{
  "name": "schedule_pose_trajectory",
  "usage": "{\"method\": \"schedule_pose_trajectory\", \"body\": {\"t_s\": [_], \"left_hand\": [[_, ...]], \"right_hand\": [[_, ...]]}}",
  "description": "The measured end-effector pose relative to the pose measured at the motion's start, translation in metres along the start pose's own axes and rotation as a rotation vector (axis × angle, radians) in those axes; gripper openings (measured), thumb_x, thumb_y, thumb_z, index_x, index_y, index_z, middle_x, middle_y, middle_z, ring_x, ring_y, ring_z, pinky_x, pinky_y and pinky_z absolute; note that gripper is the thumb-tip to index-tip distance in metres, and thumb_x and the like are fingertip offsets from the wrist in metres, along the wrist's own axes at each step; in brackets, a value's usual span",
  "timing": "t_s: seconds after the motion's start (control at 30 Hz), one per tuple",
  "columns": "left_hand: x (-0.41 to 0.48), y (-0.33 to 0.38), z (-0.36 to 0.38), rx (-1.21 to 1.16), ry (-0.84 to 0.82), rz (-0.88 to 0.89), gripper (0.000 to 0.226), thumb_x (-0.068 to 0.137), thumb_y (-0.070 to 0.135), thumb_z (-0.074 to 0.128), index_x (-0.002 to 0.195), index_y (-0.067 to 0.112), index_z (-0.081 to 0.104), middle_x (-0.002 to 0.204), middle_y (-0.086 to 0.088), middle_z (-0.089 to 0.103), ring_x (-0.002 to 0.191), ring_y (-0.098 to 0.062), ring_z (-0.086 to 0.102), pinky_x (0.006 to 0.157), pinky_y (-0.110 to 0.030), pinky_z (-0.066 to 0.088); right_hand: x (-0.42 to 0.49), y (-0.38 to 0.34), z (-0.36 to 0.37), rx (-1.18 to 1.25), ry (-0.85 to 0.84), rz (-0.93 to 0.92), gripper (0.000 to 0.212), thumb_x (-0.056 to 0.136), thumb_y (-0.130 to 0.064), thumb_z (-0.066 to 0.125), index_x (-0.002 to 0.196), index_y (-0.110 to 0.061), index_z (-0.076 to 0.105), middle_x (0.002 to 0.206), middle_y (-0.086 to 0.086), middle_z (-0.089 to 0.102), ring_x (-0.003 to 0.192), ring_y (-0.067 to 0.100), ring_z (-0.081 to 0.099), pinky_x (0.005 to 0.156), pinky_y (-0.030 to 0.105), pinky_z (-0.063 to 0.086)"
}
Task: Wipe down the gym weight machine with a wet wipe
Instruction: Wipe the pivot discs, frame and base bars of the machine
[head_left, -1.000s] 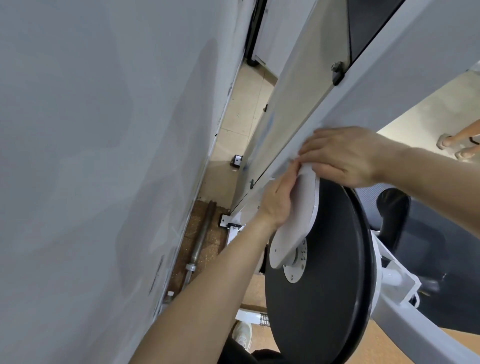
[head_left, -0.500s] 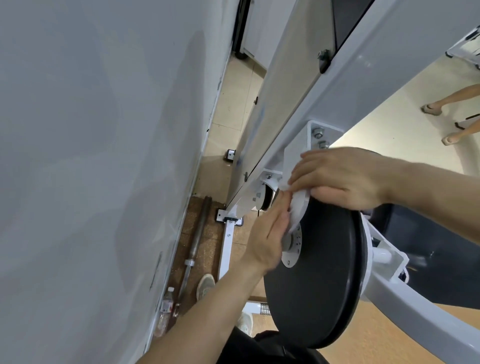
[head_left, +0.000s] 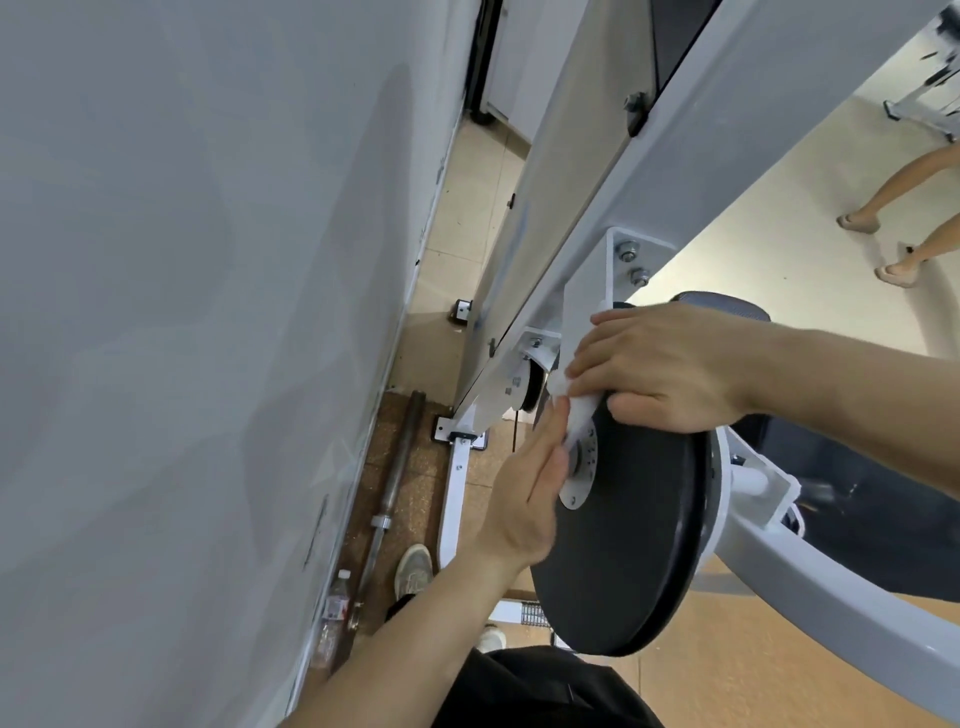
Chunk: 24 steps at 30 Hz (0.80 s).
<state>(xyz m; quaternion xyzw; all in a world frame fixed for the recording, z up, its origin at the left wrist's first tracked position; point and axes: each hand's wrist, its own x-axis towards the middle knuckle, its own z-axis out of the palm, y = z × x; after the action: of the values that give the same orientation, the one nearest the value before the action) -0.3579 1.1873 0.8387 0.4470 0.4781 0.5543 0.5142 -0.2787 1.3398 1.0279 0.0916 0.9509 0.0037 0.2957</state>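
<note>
Grey wall (head_left: 208, 312) alongside: right hand (head_left: 660, 364) pinches the limp, light wet wipe (head_left: 577, 418) by its top; left hand (head_left: 524, 499) presses it, fingers straight, just below.

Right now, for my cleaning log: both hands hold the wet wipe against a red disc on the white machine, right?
Not quite: the disc is black, not red. The head view shows the left hand and right hand holding the white wet wipe against it near its hub, on the white machine.
</note>
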Motion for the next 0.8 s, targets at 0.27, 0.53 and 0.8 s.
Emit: {"method": "schedule_pose_trajectory", "body": {"t_s": [0.27,0.53,0.8], "left_hand": [[0.022,0.003,0.0,0.201,0.014,0.001,0.059,0.107,0.054,0.024,0.159,0.027,0.026,0.16,0.011,0.036,0.148,-0.009,0.032,0.122,-0.046,0.027],[-0.03,0.003,0.01,0.211,0.1,0.0,0.054,0.107,0.045,0.027,0.158,0.028,0.022,0.149,0.038,0.03,0.14,0.014,0.029,0.115,-0.012,0.025],[-0.006,0.007,-0.002,0.018,0.211,-0.173,0.04,0.106,0.04,0.046,0.142,0.027,0.057,0.131,0.009,0.067,0.12,0.002,0.06,0.104,-0.024,0.048]], "right_hand": [[0.001,-0.007,0.002,-0.075,0.024,0.07,0.081,0.084,-0.047,-0.003,0.121,-0.028,0.067,0.134,-0.01,0.062,0.131,0.011,0.046,0.123,0.031,0.013],[-0.001,-0.043,0.006,-0.106,-0.112,0.144,0.08,0.08,-0.047,0.0,0.127,-0.031,0.063,0.14,-0.013,0.056,0.139,0.01,0.038,0.125,0.037,0.011],[0.02,-0.109,0.028,-0.337,-0.237,0.515,0.066,0.099,-0.05,0.037,0.151,-0.009,0.04,0.159,0.017,0.032,0.147,0.034,0.023,0.123,0.05,0.008]]}}
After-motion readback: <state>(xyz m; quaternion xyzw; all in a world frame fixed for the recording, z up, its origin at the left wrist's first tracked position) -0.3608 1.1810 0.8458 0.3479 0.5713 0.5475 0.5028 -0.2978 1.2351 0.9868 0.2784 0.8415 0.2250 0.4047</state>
